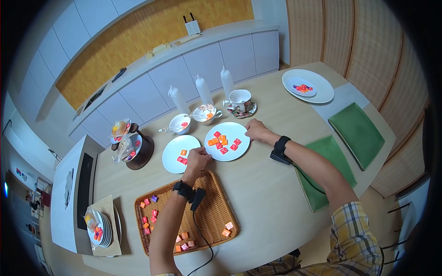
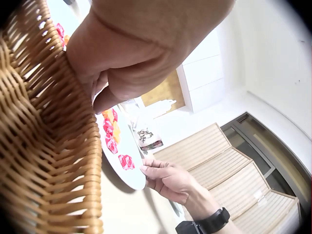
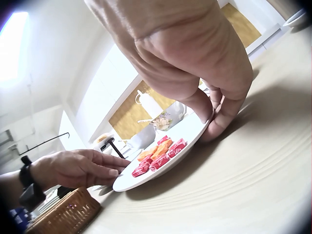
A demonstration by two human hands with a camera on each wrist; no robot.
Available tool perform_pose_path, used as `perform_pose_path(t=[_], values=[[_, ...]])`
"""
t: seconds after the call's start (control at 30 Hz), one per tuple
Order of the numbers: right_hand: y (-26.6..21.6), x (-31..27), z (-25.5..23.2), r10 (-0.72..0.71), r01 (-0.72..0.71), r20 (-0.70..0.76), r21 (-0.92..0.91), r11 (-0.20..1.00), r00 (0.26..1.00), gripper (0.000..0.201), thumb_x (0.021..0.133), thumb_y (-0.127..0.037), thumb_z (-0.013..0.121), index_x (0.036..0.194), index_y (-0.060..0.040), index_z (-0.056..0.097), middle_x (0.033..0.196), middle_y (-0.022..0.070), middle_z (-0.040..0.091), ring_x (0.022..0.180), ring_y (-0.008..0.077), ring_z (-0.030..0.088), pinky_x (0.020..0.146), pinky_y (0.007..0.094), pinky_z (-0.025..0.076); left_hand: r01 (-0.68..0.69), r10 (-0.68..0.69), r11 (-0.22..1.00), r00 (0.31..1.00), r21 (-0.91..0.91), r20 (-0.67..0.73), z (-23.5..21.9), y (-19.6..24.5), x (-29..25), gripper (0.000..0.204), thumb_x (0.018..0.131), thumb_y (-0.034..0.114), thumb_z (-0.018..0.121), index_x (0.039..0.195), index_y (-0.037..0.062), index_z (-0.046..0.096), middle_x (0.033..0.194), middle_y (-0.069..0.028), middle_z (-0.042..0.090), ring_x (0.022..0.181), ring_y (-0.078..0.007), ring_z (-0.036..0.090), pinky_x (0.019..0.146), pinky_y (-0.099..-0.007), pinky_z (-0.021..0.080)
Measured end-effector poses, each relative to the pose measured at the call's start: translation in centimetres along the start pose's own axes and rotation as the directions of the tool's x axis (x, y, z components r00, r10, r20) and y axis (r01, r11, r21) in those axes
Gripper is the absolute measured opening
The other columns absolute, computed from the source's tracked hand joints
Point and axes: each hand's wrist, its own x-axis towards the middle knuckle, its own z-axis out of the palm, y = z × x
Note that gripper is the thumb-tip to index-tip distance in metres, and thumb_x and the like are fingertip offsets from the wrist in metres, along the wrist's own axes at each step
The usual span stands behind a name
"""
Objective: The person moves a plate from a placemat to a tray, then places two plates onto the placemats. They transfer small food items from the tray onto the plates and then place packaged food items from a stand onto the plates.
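My right hand [image 1: 256,130] pinches the far rim of a white plate [image 1: 230,127] that carries several red and orange wrapped candies [image 1: 223,141]. In the right wrist view the right hand [image 3: 214,122] has its fingertips over and under the edge of that plate [image 3: 146,178]. My left hand [image 1: 198,158] lies with straight fingers between this plate and a second white plate [image 1: 172,164] holding a few candies. Its fingertips [image 3: 114,171] sit at the first plate's near rim. Below my left wrist is a wicker basket [image 1: 207,216] with scattered candies.
Three squeeze bottles [image 1: 202,89], a cup on a saucer [image 1: 239,99] and two small bowls [image 1: 179,123] stand behind the plates. Green square plates [image 1: 357,133] and stacked white plates [image 1: 307,86] are at the right. A dark stand with wrapped snacks [image 1: 133,147] is at the left.
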Motion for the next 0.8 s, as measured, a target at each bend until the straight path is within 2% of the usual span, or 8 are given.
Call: perform_pose_path(t=[0.07,0.47,0.53,0.6,0.63,0.67,0.73,0.8], values=[[0.0,0.0,0.1,-0.008,0.008,-0.019,-0.024,1.0,1.0,0.019,0.075,0.0,0.065,0.093,0.0086,0.065,0.077,0.0154,0.066,0.06,0.0187,0.064,0.052,0.0303,0.054,-0.029,0.029,1.0,0.999,0.008,-0.028,0.0,-0.4,0.2,0.048,0.075,0.002,0.068,0.118,-0.0125,0.052,0.085,-0.0112,0.066,0.072,-0.015,0.062,0.062,-0.0249,0.05],[1.0,0.8,0.7,-0.067,0.066,-0.045,-0.023,0.998,0.997,0.021,0.075,-0.002,0.065,0.093,0.0079,0.066,0.078,0.0174,0.067,0.063,0.0201,0.066,0.053,0.0313,0.053,-0.08,0.084,0.989,0.996,0.125,-0.027,-0.4,0.0,0.0,0.049,0.073,0.005,0.07,0.116,-0.0122,0.054,0.091,-0.015,0.068,0.078,-0.0177,0.065,0.067,-0.0259,0.052],[0.8,0.4,0.6,-0.083,0.082,-0.071,-0.012,0.997,0.994,0.015,0.074,-0.003,0.064,0.084,0.0084,0.065,0.077,0.0176,0.066,0.063,0.026,0.066,0.053,0.0352,0.052,-0.092,0.095,0.989,0.995,0.116,-0.018,-0.5,0.5,-0.4,0.048,0.074,0.004,0.069,0.115,-0.0128,0.054,0.09,-0.0156,0.068,0.078,-0.0185,0.065,0.068,-0.0263,0.052],[-0.4,-1.1,0.0,-0.176,0.142,-0.137,-0.23,0.963,0.975,0.01,0.072,-0.002,0.062,0.073,0.0074,0.061,0.078,0.0194,0.065,0.069,0.0332,0.065,0.061,0.0404,0.051,-0.097,0.097,0.992,0.995,0.08,-0.007,-0.6,0.5,-0.7,0.046,0.074,0.002,0.068,0.115,-0.0136,0.054,0.092,-0.0173,0.067,0.081,-0.0194,0.066,0.07,-0.027,0.053],[-0.4,-1.3,0.1,-0.279,0.216,-0.203,-0.284,0.934,0.939,0.011,0.07,-0.004,0.063,0.069,0.006,0.058,0.082,0.0222,0.064,0.079,0.0368,0.063,0.073,0.0432,0.05,-0.104,0.104,0.991,0.995,0.085,0.006,-0.6,1.1,-1.1,0.045,0.075,0.001,0.066,0.115,-0.0144,0.053,0.095,-0.0187,0.067,0.084,-0.0206,0.066,0.073,-0.0279,0.053],[-0.4,-1.5,0.4,-0.279,0.218,-0.204,-0.28,0.935,0.938,0.011,0.07,-0.004,0.063,0.069,0.006,0.058,0.082,0.0222,0.064,0.079,0.0368,0.063,0.073,0.0432,0.05,-0.104,0.104,0.991,0.995,0.09,0.006,-0.7,1.7,-1.6,0.045,0.075,0.001,0.066,0.115,-0.0144,0.053,0.095,-0.0187,0.067,0.084,-0.0206,0.066,0.073,-0.0279,0.053],[-0.8,-2.3,0.6,-0.498,0.378,-0.278,-0.388,0.841,0.822,0.016,0.069,-0.006,0.065,0.079,0.0053,0.062,0.088,0.0247,0.063,0.088,0.0349,0.063,0.077,0.0432,0.049,-0.098,0.099,0.987,0.995,0.125,-0.002,-0.5,2.5,-2.4,0.046,0.075,0.001,0.066,0.116,-0.0143,0.052,0.099,-0.0196,0.066,0.088,-0.0216,0.066,0.075,-0.0287,0.053],[-1.9,-3.3,0.3,-0.487,0.403,-0.171,-0.371,0.837,0.856,0.017,0.07,-0.004,0.062,0.081,0.0075,0.062,0.089,0.0272,0.063,0.088,0.0379,0.063,0.077,0.0437,0.05,-0.114,0.114,0.986,0.993,0.122,0.006,-0.5,1.0,-1.5,0.047,0.075,0.002,0.066,0.116,-0.0141,0.052,0.099,-0.0198,0.066,0.088,-0.022,0.066,0.076,-0.0288,0.053]])
